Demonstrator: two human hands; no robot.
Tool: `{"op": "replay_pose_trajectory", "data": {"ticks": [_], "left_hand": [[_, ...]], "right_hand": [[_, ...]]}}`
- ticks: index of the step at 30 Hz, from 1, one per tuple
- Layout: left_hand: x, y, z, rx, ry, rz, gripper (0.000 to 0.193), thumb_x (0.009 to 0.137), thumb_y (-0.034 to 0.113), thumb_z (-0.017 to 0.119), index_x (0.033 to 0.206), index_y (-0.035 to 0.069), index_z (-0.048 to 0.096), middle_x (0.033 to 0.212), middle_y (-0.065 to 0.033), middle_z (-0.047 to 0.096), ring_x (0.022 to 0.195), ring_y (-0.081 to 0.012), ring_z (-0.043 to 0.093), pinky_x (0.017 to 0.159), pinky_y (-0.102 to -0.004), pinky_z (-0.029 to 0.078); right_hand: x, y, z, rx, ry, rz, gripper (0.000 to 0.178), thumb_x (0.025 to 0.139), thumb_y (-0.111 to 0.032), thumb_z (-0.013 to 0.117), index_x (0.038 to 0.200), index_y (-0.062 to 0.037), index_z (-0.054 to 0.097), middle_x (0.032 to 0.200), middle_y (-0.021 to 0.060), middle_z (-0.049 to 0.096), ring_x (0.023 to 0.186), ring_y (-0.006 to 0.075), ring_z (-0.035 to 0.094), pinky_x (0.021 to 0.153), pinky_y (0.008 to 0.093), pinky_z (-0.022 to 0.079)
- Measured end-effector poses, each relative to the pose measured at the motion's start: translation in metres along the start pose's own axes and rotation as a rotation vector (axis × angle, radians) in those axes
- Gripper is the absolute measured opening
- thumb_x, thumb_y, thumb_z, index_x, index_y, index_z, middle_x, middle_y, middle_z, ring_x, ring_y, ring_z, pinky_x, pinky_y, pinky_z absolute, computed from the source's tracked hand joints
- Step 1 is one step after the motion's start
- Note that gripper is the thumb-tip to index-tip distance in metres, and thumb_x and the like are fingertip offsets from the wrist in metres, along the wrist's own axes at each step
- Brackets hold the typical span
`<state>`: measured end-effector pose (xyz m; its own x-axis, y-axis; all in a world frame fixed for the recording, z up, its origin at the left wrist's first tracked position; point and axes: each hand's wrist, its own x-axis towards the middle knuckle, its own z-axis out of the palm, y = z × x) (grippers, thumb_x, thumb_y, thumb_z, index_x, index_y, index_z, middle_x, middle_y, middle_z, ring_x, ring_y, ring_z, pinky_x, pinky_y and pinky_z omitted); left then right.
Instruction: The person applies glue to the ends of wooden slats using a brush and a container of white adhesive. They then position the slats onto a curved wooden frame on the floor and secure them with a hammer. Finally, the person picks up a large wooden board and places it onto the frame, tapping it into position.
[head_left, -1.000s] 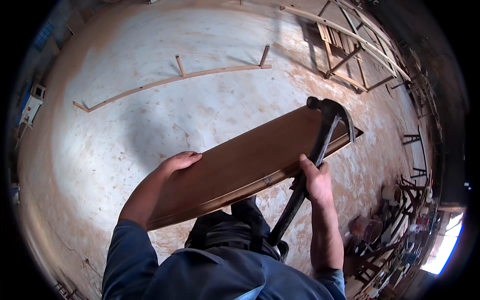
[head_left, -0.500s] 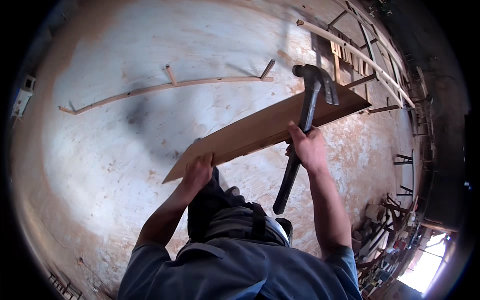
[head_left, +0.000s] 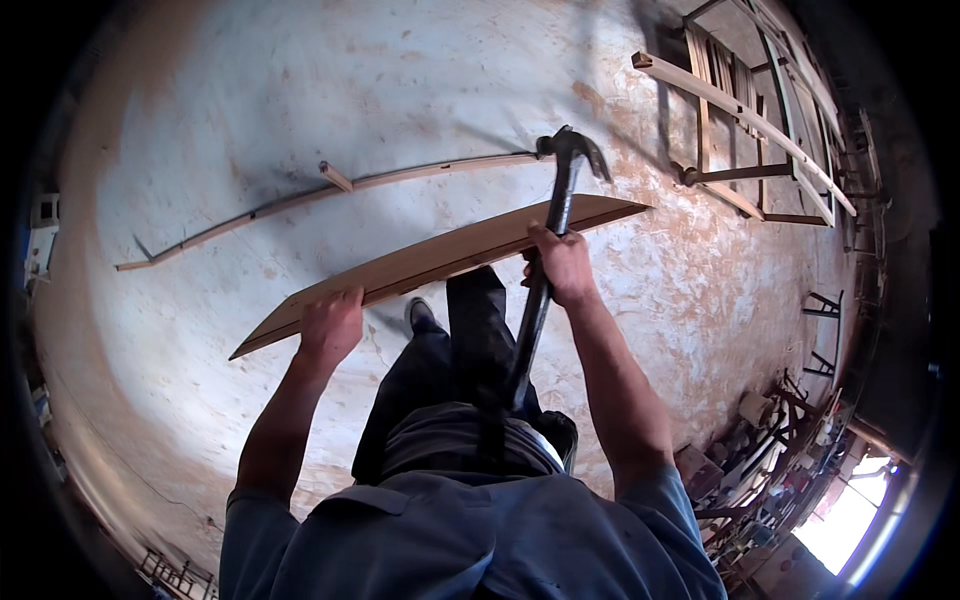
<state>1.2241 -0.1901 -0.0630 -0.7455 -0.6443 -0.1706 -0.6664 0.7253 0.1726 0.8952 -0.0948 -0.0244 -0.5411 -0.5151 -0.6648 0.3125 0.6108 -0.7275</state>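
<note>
The left hand (head_left: pixel 332 325) grips the near edge of a long brown wooden board (head_left: pixel 430 248), above the pale floor (head_left: pixel 250 120); the right hand (head_left: pixel 563 265), at same edge, is closed around a dark metal claw hammer (head_left: pixel 533 325).

Right hand (head_left: pixel 562 268): fingers partly hidden behind hammer (head_left: pixel 531 328). Board (head_left: pixel 430 258) underside not visible. Right trouser leg (head_left: pixel 476 325) runs behind it, foot hidden. Wood strip (head_left: pixel 400 177): right end lost behind hammer. Frame (head_left: pixel 735 109) cut off up top. Clutter (head_left: pixel 765 460) lower right too small to ID.
</note>
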Motion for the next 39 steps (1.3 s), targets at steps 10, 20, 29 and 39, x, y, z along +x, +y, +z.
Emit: {"op": "replay_pose_trajectory", "data": {"ticks": [10, 20, 29, 39], "left_hand": [[0.142, -0.093, -0.031, 0.166, -0.121, -0.019, 0.023, 0.079, 0.011, 0.058, 0.101, 0.007, 0.062, 0.078, -0.0129, 0.066, 0.068, -0.0323, 0.066, 0.062, -0.0460, 0.052], [0.253, -0.114, -0.026, 0.139, -0.148, 0.035, 0.023, 0.078, 0.007, 0.056, 0.100, 0.007, 0.062, 0.088, -0.0102, 0.067, 0.084, -0.0264, 0.065, 0.070, -0.0382, 0.053], [0.327, -0.122, 0.016, -0.023, -0.169, 0.142, 0.015, 0.079, 0.003, 0.053, 0.092, 0.005, 0.060, 0.091, -0.0088, 0.067, 0.087, -0.0256, 0.065, 0.072, -0.0374, 0.053], [0.354, -0.103, 0.054, -0.048, -0.103, 0.201, 0.023, 0.076, 0.005, 0.060, 0.098, 0.004, 0.060, 0.096, -0.0084, 0.065, 0.092, -0.0224, 0.063, 0.076, -0.0341, 0.051]], "right_hand": [[0.153, -0.068, 0.056, -0.023, -0.185, -0.014, 0.036, 0.087, -0.031, 0.062, 0.068, -0.0019, 0.055, 0.055, 0.0085, 0.055, 0.045, 0.0182, 0.056, 0.044, 0.0333, 0.045], [0.234, -0.094, 0.064, 0.119, -0.040, 0.192, 0.034, 0.088, -0.028, 0.062, 0.070, 0.0001, 0.056, 0.061, 0.0079, 0.057, 0.048, 0.0163, 0.053, 0.047, 0.0324, 0.046], [0.271, -0.071, 0.056, 0.099, 0.186, 0.178, 0.034, 0.088, -0.030, 0.064, 0.078, 0.0015, 0.055, 0.062, 0.0109, 0.056, 0.048, 0.0175, 0.056, 0.042, 0.0324, 0.050], [0.299, -0.068, 0.046, 0.154, 0.324, 0.275, 0.032, 0.088, -0.027, 0.064, 0.075, 0.0005, 0.054, 0.060, 0.0093, 0.055, 0.048, 0.0161, 0.055, 0.043, 0.0311, 0.049]]}}
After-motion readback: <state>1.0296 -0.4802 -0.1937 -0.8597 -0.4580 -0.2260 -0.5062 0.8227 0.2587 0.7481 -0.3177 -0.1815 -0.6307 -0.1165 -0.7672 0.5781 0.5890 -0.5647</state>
